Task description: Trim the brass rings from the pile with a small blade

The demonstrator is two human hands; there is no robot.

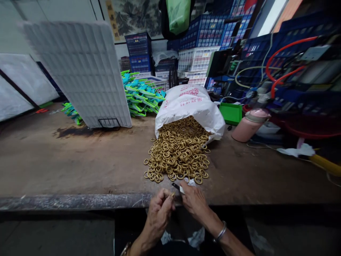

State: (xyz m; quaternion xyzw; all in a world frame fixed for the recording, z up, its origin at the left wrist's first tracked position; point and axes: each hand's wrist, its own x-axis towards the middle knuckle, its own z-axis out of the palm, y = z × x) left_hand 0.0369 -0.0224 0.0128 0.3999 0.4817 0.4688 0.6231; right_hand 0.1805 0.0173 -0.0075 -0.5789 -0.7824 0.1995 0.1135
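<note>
My left hand [162, 209] is closed at the table's front edge, its thumb and finger pinching a small gold ring [173, 195] that is mostly hidden. Beside it my right hand [195, 201] grips a small knife [176, 186]; its dark blade points left and a pale part of the handle shows under the fingers. Just beyond both hands lies a heap of gold-coloured rings [178, 153]. The rings spill from the mouth of a white woven sack [186, 101] with red print, which lies on its side.
A ridged white panel [87, 74] stands at the left of the brown table [112, 170]. Green and turquoise plastic parts [141, 92] are piled behind it. On the right are a green tray [230, 113] and a pink bottle [250, 124]. Stacked crates [198, 58] stand at the back.
</note>
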